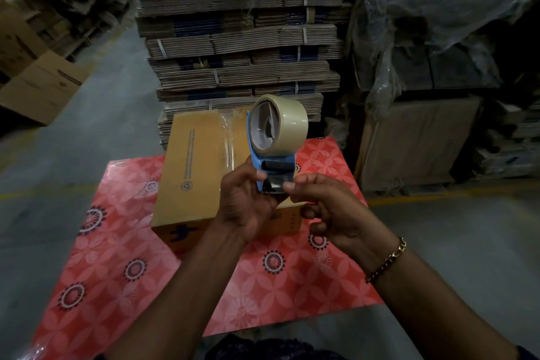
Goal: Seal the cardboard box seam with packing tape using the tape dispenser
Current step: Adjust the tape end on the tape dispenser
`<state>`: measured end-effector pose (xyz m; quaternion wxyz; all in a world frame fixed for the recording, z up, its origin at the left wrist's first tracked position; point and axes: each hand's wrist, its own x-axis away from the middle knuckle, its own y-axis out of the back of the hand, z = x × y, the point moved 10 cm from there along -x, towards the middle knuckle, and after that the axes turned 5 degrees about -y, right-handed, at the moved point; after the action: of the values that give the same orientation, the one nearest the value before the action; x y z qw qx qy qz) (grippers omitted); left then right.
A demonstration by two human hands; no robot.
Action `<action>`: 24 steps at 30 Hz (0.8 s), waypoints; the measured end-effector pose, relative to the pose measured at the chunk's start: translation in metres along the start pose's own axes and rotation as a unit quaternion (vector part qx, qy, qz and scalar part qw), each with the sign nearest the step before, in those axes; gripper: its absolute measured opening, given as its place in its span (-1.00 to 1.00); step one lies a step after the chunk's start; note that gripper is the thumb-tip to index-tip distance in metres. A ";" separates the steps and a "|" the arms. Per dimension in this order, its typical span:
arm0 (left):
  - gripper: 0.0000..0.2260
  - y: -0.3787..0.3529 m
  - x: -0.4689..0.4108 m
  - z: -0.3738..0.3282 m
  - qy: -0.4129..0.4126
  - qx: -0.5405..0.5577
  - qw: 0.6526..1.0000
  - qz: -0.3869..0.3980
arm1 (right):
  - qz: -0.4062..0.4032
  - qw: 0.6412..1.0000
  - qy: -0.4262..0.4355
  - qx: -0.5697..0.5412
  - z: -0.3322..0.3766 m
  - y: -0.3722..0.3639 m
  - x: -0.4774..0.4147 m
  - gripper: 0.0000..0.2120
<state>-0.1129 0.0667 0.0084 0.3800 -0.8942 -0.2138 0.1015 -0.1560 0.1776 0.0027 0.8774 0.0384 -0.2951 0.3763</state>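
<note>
A brown cardboard box [193, 172] lies on a red patterned sheet [122, 257]. A strip of clear tape [229, 140] runs along its top seam. Above the box's near right part I hold up a blue tape dispenser [273, 162] carrying a roll of beige packing tape [285, 123]. My left hand [247, 204] grips the dispenser's lower end from the left. My right hand [330, 207] pinches the tape end at the dispenser's mouth with thumb and forefinger; its wrist wears a gold chain bracelet. The hands hide the box's near right corner.
Strapped stacks of flattened cartons [239, 47] rise right behind the box. Plastic-wrapped pallets [432, 38] stand at the right. An open carton [41, 88] and more cardboard lie on the concrete floor [96, 131] at the left.
</note>
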 end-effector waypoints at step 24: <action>-0.41 -0.001 -0.001 0.018 0.025 -0.036 0.998 -0.040 | 0.097 0.995 -0.022 -0.024 -0.023 -0.009 -0.006 -0.83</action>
<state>-0.1201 0.0785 -0.0033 0.3562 -0.9003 -0.2438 0.0560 -0.1420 0.1736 -0.0179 0.8309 -0.0026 -0.3257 0.4512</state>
